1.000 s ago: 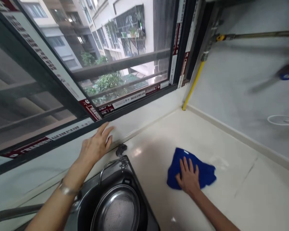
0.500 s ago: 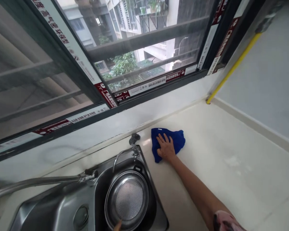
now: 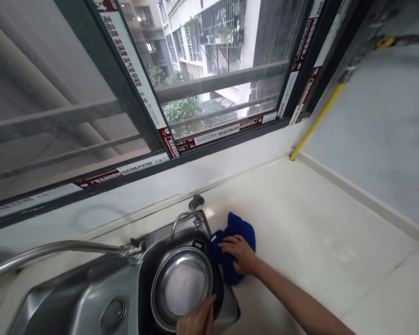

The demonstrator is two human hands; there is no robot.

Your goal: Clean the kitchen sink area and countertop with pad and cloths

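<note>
My right hand presses on a blue cloth, its fingers bent over the bunched fabric. The cloth lies on the pale countertop and overlaps the right rim of the steel sink. My left hand comes in at the bottom edge, over the lower right part of a round metal pan with a textured bottom. Its fingers stretch towards the cloth with nothing visible in them; the rest of that hand is cut off. The pan sits in the right basin, with a dark handle at its top.
A thin curved tap stands behind the right basin, and a larger faucet reaches left over the left basin. A dark scouring pad lies by the wall. A yellow pipe runs down the right corner beside the window.
My right hand has drawn the cloth down and left to the sink's rim, and the cloth is more bunched. My left hand has moved further into view, up and right.
</note>
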